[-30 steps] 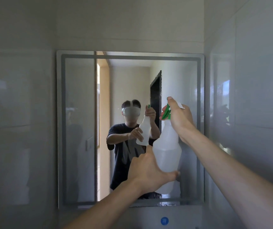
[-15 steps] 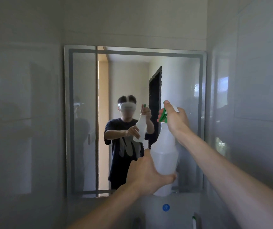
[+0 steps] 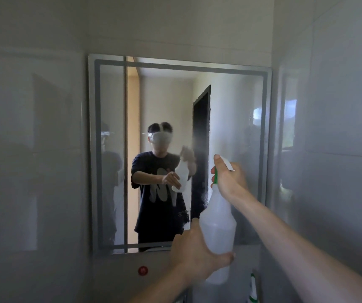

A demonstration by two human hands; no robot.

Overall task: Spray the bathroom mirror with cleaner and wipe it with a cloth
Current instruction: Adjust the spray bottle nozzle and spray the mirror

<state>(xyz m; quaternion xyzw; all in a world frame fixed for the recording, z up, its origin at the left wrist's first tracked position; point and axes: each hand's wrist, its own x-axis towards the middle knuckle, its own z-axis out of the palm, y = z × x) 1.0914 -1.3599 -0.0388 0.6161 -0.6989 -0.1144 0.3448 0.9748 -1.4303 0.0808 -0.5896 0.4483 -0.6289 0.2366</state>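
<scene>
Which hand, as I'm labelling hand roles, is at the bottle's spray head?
The right hand: it grips the green-and-white spray head atop the spray bottle, while the left hand holds the bottle's lower body.

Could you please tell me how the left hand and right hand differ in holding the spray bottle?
The left hand wraps the wide lower body of the spray bottle, while the right hand grips its green-and-white trigger head at the top. The left hand sits lower and nearer the camera; the right hand is higher, closer to the mirror. Both hold the same bottle.
</scene>
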